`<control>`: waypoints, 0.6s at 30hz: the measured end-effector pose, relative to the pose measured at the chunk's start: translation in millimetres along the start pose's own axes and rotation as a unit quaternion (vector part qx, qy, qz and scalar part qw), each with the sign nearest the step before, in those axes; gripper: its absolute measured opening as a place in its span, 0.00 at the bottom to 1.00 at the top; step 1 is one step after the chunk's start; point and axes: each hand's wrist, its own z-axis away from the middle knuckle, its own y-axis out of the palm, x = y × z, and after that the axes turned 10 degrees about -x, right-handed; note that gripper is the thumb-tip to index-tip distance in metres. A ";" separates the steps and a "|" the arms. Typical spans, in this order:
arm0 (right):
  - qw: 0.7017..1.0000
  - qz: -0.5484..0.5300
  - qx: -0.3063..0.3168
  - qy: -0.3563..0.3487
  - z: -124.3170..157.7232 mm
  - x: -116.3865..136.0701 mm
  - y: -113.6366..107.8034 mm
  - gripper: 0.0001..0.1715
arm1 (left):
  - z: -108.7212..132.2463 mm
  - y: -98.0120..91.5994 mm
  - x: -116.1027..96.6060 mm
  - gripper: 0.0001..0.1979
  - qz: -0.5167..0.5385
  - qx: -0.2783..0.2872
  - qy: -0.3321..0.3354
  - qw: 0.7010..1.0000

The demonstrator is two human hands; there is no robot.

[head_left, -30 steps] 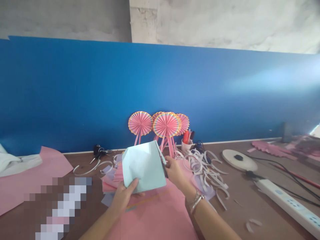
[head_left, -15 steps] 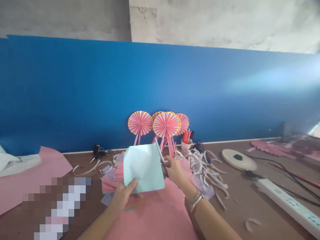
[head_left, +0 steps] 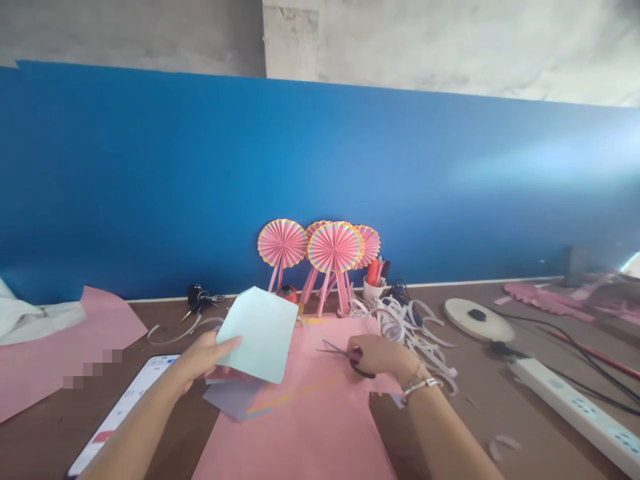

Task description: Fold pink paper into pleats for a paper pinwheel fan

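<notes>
Pinched at its left edge, a pale blue sheet of paper point(head_left: 260, 333) is in my left hand point(head_left: 207, 357), tilted above the work surface. My right hand point(head_left: 375, 357) grips a pair of scissors point(head_left: 336, 348) by the handles, blades pointing left and slightly apart, away from the sheet. Under both hands lies a large pink sheet point(head_left: 300, 433) with faint yellow marks. Purple paper point(head_left: 235, 402) shows below the blue sheet. Several pink folded paper fans point(head_left: 334, 248) stand upright behind, on strip legs.
Curled white paper strips point(head_left: 415, 327) heap right of the pink sheet. A cup of pens point(head_left: 373, 288) stands behind them. A power strip point(head_left: 575, 400) and a round white pad point(head_left: 477, 320) lie at right, a phone point(head_left: 130, 407) and keys point(head_left: 200, 299) at left.
The blue sheet has moved left with my left hand. My right hand has drawn the scissors away from the sheet's right edge and lower, over the pink sheet.
</notes>
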 end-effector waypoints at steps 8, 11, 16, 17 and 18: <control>0.998 0.016 -0.001 0.054 0.1 -18.7 -6.1 0.31 | -28.3 -23.8 17.0 0.19 -0.124 -0.034 0.102 0.987; 1.000 -0.004 0.006 0.031 1.7 -17.7 -10.9 0.27 | -41.3 -27.1 23.7 0.18 -0.195 -0.125 0.145 0.962; 0.998 -0.051 -0.003 -0.022 -2.1 -12.5 -13.4 0.18 | -41.1 -19.6 26.9 0.26 -0.287 -0.216 0.141 0.922; 0.998 -0.044 -0.031 -0.020 -4.1 -13.0 -12.5 0.16 | -37.4 -15.6 25.7 0.27 -0.321 -0.241 0.143 0.905; 0.997 -0.032 -0.064 -0.012 -6.3 -14.3 -11.2 0.15 | -32.8 -10.7 23.7 0.27 -0.356 -0.269 0.152 0.882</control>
